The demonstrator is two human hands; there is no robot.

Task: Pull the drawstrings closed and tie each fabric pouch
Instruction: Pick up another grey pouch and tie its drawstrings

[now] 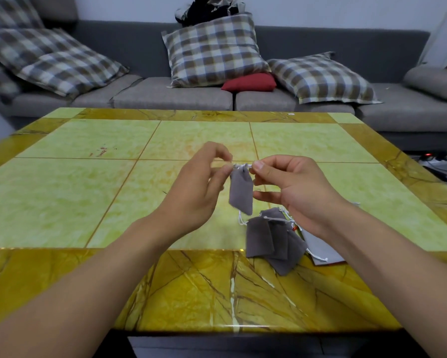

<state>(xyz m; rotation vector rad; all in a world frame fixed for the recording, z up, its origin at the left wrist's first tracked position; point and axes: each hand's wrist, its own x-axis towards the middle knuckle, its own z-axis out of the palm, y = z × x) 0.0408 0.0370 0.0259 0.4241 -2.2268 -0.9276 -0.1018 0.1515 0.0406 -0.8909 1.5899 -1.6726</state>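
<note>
I see my left hand (196,187) pinching the drawstring (240,166) at the left of the grey pouch (241,192), which hangs above the worktop (88,182) between both hands. My right hand (292,187) pinches the string's other end. More grey pouches (269,239) lie piled below the right wrist.

The string at the top of the held pouch (240,191) is too small to tell if it is knotted. The tips of the left hand (199,187) and right hand (292,187) cover its ends. The right arm hides part of the pouch pile (271,239) and the flat grey sheet (318,246) on the desk (88,177). The dark heap (209,9) on the far sofa (346,47) is cut off at the top. Small lights (428,154) far right are blurry.
</note>
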